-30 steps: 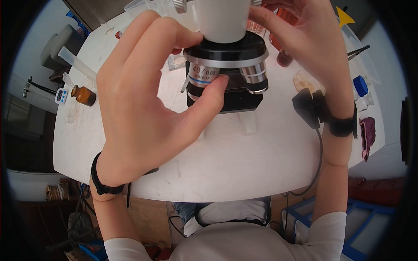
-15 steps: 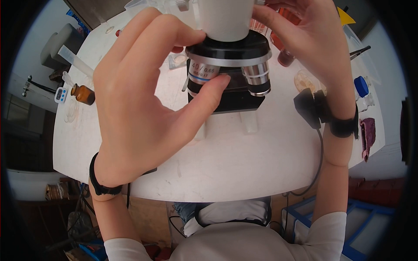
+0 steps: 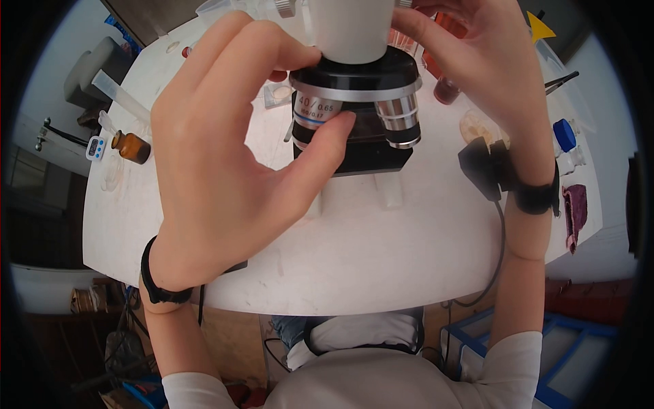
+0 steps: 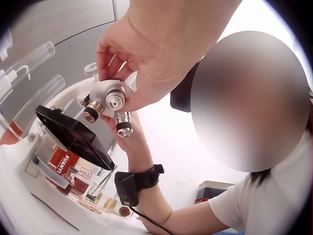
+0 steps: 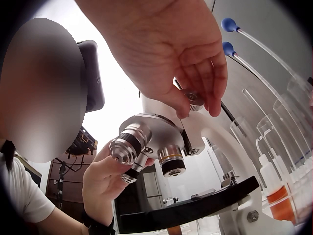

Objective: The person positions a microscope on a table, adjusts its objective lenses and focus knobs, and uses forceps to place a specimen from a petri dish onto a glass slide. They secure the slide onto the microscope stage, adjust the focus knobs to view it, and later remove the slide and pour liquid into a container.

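Observation:
A white microscope tube (image 3: 351,31) rises above the black and silver nosepiece (image 3: 357,80). My left hand (image 3: 214,143) grips the nosepiece from the left: the thumb lies by the objective marked 40/0.65 (image 3: 315,108), with bent fingers at the upper rim. A second silver objective (image 3: 398,117) is at the right, and the black stage (image 3: 371,158) lies below. In the right wrist view, my right hand (image 5: 166,54) pinches a ridged round knob (image 5: 194,99) on the side of the microscope. Three objectives show in that view, angled over the black stage (image 5: 195,210).
Left on the white table (image 3: 327,266) are a brown bottle (image 3: 131,147) and a small timer (image 3: 95,148). Toward the right lie a round dish (image 3: 477,127), a blue-capped bottle (image 3: 565,136) and a purple cloth (image 3: 575,215). Tubes and orange liquid (image 5: 281,203) stand beyond the microscope.

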The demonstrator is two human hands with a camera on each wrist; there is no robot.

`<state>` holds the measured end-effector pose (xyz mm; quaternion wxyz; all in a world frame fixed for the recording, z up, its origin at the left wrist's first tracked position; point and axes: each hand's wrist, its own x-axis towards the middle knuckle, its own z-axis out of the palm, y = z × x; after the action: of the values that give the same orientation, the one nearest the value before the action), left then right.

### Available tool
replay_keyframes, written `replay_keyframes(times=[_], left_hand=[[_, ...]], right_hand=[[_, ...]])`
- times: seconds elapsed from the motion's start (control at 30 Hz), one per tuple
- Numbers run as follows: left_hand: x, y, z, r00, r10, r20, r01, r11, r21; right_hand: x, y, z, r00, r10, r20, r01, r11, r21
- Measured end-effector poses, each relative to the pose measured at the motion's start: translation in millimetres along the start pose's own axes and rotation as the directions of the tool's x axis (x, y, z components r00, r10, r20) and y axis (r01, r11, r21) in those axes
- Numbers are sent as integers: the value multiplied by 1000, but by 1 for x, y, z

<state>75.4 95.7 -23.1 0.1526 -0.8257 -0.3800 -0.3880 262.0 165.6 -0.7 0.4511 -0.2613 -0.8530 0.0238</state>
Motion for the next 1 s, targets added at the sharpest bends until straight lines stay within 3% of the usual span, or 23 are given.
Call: replay_keyframes(times=[0.03,0.07,0.1,0.13,0.17,0.23,0.27,0.33,0.4,0.47,0.5,0.53,0.57,0.6,0.67,0.7,0.73,0.77,0.83,0.87,0.97,1.0], left_hand=[[0,1,-1,1000,-15,4,15,1000,1],[1,1,-1,1000,-28,8,28,1000,1],[1,5,2,1000,-26,9,26,1000,2],[-1,11,6,997,-15,-76,11,998,-54],[-1,15,9,987,-8,-160,-10,994,-109],[-1,3,6,995,-28,-93,20,996,-93],[-2,-3,4,998,-52,-25,50,996,-69],[-4,-9,6,998,-27,-57,17,986,-167],[-1,-9,6,996,1,-94,-26,962,-270],[0,-5,2,1000,11,-11,-11,1000,-17],[-2,-7,5,1000,5,-7,-5,1000,-17],[-3,-11,10,997,-11,-73,-2,986,-165],[-3,-13,13,990,-33,-136,-11,951,-309],[1,-7,10,990,-30,-137,-14,951,-308],[11,7,5,998,-30,51,27,998,56],[7,3,12,998,-31,51,29,998,54],[-1,-6,24,993,-18,-118,17,1000,-13],[-6,-11,28,959,-15,-284,-6,997,-73],[-2,-14,19,977,31,-213,-33,999,-10],[1,-14,17,987,74,-141,-68,997,46],[1,-20,22,975,114,-188,-111,993,27],[1,-21,23,976,112,-185,-109,994,27]], right_hand=[[1,4,1,1000,-12,-4,12,988,151],[-2,3,0,1000,-11,-4,12,988,153],[-2,-10,-1,1000,4,10,-4,1000,10],[-1,-17,-3,1000,21,18,-18,991,-135],[0,-16,-7,1000,21,15,-19,990,-139],[1,-9,-12,993,94,65,-102,986,133],[1,0,-8,993,94,68,-103,985,136],[2,16,3,1000,-29,11,25,971,237],[-3,10,-2,995,-100,-24,102,985,136],[-3,-3,-6,985,-169,-44,170,985,40],[0,-10,-9,1000,-23,-7,23,990,141],[3,-13,-11,992,117,43,-124,964,234],[3,-14,-10,992,116,42,-123,964,236],[3,-13,-11,992,115,49,-122,975,183],[1,-14,-10,992,115,53,-121,985,123],[0,-18,-5,998,59,2,-59,998,2],[-2,-19,-1,999,-3,-41,-1,993,-118],[-3,-10,1,999,-3,-39,-1,993,-114],[3,9,2,1000,9,22,-14,975,221],[1,10,-4,1000,8,18,-12,976,219],[0,-14,-9,995,81,51,-88,985,149],[-2,-18,-5,999,35,16,-36,999,9]])
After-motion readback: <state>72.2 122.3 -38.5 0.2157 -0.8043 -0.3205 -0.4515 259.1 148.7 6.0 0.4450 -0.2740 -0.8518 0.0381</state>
